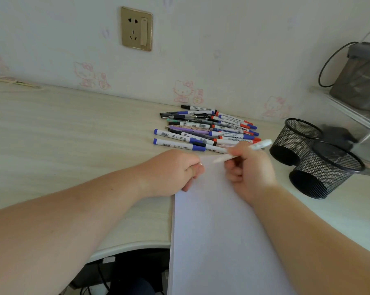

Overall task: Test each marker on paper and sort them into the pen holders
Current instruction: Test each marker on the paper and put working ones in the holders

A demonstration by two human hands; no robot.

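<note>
A white sheet of paper lies on the pale wooden desk and hangs over its front edge. My right hand grips a white pen, whose tip points left just above the paper's top edge. My left hand rests curled at the paper's top left corner and pinches something small and white; I cannot tell what. Behind the hands lies a heap of several markers and pens with blue, red and black caps. Two black mesh pen holders stand at the right, both showing dark insides.
A wall with a gold socket plate runs behind the desk. At the far right, a clear shelf carries a grey box with a black cable. Cables and dark floor show below the desk's curved front edge.
</note>
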